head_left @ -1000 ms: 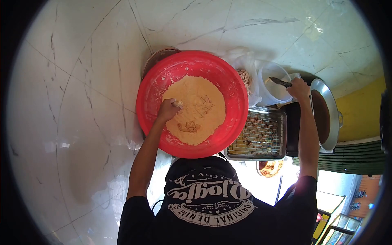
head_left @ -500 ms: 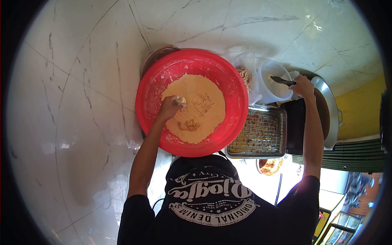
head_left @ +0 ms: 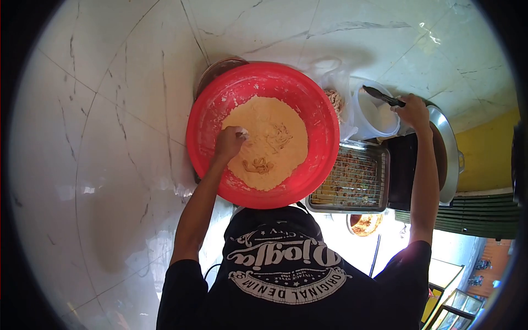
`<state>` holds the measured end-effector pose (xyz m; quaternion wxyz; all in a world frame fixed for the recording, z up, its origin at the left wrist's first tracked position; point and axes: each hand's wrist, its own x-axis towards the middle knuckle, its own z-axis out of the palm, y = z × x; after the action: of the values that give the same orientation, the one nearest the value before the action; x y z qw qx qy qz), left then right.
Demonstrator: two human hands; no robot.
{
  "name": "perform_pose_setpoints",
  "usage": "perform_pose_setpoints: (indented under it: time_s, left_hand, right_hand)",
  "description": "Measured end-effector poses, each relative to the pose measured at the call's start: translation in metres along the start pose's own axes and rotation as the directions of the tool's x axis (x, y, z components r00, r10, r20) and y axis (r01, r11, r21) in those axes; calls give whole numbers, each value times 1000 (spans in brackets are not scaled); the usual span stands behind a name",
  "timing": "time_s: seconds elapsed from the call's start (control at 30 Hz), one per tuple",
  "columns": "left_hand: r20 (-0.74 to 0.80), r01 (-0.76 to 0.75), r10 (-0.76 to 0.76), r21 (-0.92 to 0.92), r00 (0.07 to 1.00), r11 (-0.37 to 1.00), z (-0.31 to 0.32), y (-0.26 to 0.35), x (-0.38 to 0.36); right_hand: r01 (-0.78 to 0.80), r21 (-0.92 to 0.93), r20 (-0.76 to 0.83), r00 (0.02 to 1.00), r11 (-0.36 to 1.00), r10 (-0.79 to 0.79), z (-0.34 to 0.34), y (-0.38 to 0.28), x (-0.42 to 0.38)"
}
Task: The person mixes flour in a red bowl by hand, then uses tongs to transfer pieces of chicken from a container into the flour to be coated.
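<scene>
My left hand point(head_left: 229, 142) is over the flour point(head_left: 286, 159) in the big red basin point(head_left: 198, 132), its fingers drawn together and whitened at the tips. Whether something sits between them I cannot make out. Several thin, pale-brown strips point(head_left: 258, 165) lie half coated on the flour. My right hand point(head_left: 413, 111) grips black-ended tongs point(head_left: 384, 96) above a translucent white tub point(head_left: 367, 132). Pale contents show inside the tub; the tongs' tips hold nothing I can see.
Right of the basin is a metal tray with a wire rack point(head_left: 352, 181) over brown crumbs. A plastic bag of pale strips point(head_left: 335, 102) leans between basin and tub. A wide metal pan point(head_left: 451, 154) stands at far right. A reddish-stained bowl point(head_left: 364, 224) is below the tray.
My right hand has raised and tilted the tongs, and the pale piece at their tips no longer shows there. The fingers of my left hand have drawn in, hiding the pale piece seen earlier.
</scene>
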<state>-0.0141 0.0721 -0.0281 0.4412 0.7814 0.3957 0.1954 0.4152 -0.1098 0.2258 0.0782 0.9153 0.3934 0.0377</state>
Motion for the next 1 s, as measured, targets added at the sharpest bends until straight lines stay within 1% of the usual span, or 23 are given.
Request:
perform_pose_setpoints:
  time_s: [0.07, 0.1, 0.17, 0.2, 0.23, 0.27, 0.3, 0.33, 0.37, 0.43, 0.47, 0.5, 0.53, 0.6, 0.7, 0.77, 0.8, 0.83, 0.87, 0.9, 0.93, 0.97, 1.0]
  left_hand:
    - [-49, 22, -27, -95, 998, 995, 1, 3, 1]
    - [-47, 22, -26, -93, 999, 995, 1, 4, 3]
    - [-102, 32, -66, -304, 993, 952, 0, 4, 4]
    - [-101, 31, -65, -301, 993, 953, -1, 5, 8]
    - [-92, 34, -57, -233, 994, 972, -1, 4, 9]
    - [-83, 39, -53, -163, 995, 986, 0, 3, 7]
    - [-85, 43, -57, -161, 995, 986, -2, 6, 4]
    - [-104, 27, -38, -104, 994, 994, -5, 14, 1]
    - [-122, 13, -19, -48, 992, 999, -7, 19, 0]
    - [-97, 19, -20, -12, 995, 1000, -5, 15, -2]
    - [-76, 20, -18, 22, 997, 1000, -5, 13, -3]
    - [-78, 24, -22, 23, 997, 999, -6, 16, -5]
    - [-77, 37, -36, 12, 996, 999, -7, 20, -7]
    - [-78, 51, -50, 1, 996, 999, -10, 22, -9]
    - [-53, 82, -79, 62, 995, 995, -12, 16, -10]
    - [-8, 100, -102, -156, 995, 983, -11, 14, -8]
    - [-9, 100, -102, -156, 995, 983, -13, 19, -8]
    - [5, 89, -89, -82, 996, 993, -16, 23, -8]
    - [18, 77, -77, -8, 997, 997, -18, 28, -9]
    - [18, 78, -78, -7, 997, 997, -18, 28, -8]
    - [31, 38, -38, -6, 999, 999, -18, 28, -7]
    - [45, -5, 5, -4, 999, 1000, -17, 29, -5]
    - [47, -9, 9, -3, 999, 1000, -16, 30, -3]
  right_hand:
    - [105, 134, -72, 993, 985, -96, -14, -18, -14]
    - [102, 137, -71, 993, 985, -93, -17, -28, -19]
    - [269, 218, -46, 963, 938, -265, -18, -48, -30]
    - [343, 216, -58, 939, 914, -338, -17, -59, -38]
    - [417, 212, -66, 908, 884, -413, -14, -72, -46]
    - [425, 251, 44, 892, 870, -449, -13, -87, -51]
    - [475, 239, 39, 867, 847, -498, 0, -98, -57]
    - [560, 253, -16, 818, 789, -576, 23, -107, -58]
    - [585, 249, 62, 786, 772, -616, 26, -122, -69]
    - [643, 250, 141, 716, 724, -684, 53, -146, -82]
    - [651, 240, 190, 696, 720, -693, 67, -158, -90]
    - [662, 229, 236, 674, 714, -700, 77, -170, -97]
    - [665, 233, 235, 670, 710, -705, 83, -180, -103]
    - [692, 202, 329, 618, 693, -714, 91, -192, -114]
    - [707, 218, 321, 599, 673, -733, 94, -193, -116]
    - [710, 219, 316, 597, 669, -737, 91, -189, -111]
    - [695, 207, 321, 617, 689, -719, 84, -187, -108]
    - [680, 194, 325, 636, 707, -700, 80, -185, -104]
    - [681, 193, 324, 635, 706, -701, 79, -181, -101]
    - [652, 267, 264, 659, 709, -705, 79, -177, -99]
    - [621, 342, 203, 684, 705, -701, 79, -174, -98]
    - [619, 343, 201, 687, 707, -699, 81, -173, -97]
    - [607, 357, 189, 698, 710, -691, 83, -171, -95]
